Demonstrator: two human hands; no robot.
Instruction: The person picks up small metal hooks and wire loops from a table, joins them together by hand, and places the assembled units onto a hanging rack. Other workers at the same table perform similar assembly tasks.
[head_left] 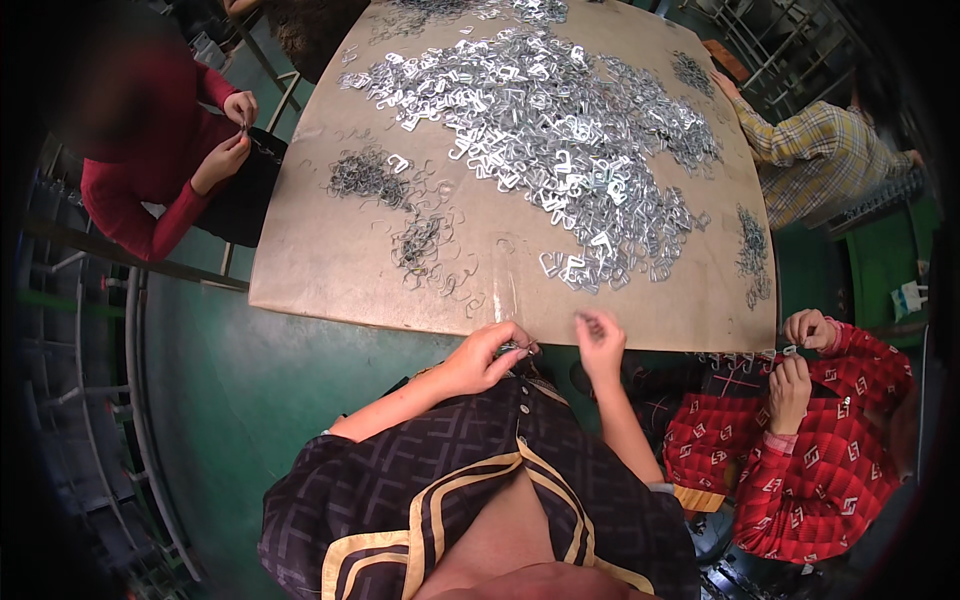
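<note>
Pinching a small metal clip point(515, 349) in the left hand point(487, 358), fingers curled shut around it just off the near edge of the table point(330, 270); nipping something tiny, too small to tell, between thumb and fingertips of the right hand point(600, 342), also at that edge. Spreading beyond that edge: a big heap of shiny clips point(545, 130) and dark wire hooks point(372, 178). Probably best keeping both pieces close and steady while joining.

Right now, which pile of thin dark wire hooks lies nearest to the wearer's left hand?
The small pile of wire hooks near the table's front edge; the other piles lie farther from the left hand.
</note>
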